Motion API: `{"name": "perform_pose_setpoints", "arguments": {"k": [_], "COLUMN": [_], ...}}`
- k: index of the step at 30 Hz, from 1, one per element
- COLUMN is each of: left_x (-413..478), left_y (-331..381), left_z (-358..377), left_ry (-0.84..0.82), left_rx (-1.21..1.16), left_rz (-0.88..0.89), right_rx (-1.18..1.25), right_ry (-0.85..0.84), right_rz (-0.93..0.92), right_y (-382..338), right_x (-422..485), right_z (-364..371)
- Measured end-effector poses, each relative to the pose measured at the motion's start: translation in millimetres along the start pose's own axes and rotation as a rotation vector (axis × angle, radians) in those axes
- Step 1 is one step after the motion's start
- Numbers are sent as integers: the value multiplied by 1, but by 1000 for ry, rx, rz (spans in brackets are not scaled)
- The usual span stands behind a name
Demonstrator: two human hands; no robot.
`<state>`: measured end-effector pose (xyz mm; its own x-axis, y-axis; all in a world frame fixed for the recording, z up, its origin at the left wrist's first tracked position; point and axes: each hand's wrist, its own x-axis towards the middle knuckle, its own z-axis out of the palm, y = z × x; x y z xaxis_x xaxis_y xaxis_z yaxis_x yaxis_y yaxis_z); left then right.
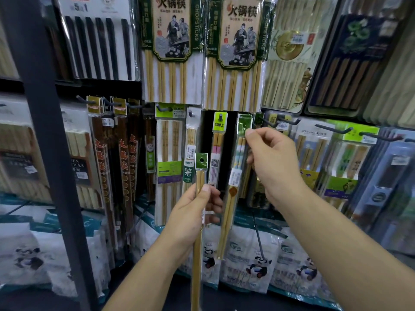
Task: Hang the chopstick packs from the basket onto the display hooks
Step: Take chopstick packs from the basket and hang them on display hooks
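Chopstick pack [226, 221] is pinched at its green header by the right hand [274, 162] fingers [250, 132]; a second pack [197, 254] is gripped upright in the left hand [190, 214]. The header hole should be squared to the hook [269, 123] beside those fingers.

I'm holding one slim chopstick pack [200, 176] upright, green header up, and pinching a second pack [228, 216] by its green top, hanging tilted.

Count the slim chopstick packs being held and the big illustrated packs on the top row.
Slim packs held: 2, by left hand and right hand
Big illustrated packs, top row: 2
Total: 4
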<state>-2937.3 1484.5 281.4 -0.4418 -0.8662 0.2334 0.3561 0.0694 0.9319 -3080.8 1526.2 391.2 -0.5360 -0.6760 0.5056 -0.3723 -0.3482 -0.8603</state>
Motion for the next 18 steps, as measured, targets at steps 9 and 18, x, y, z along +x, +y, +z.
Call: {"name": "perform_pose_setpoints", "arguments": {"k": [9, 18], "left_x": [1, 2], "left_y": [-1, 1], "left_z": [-1, -5], "left_ry": [-69, -106], "left_rx": [-2, -4], "left_rz": [-19, 18], "right_rx": [-35, -50], "right_ry": [58, 97], "right_rz": [15, 1], "right_y": [-6, 4], "right_x": [15, 18], "right_z": [3, 6]}}
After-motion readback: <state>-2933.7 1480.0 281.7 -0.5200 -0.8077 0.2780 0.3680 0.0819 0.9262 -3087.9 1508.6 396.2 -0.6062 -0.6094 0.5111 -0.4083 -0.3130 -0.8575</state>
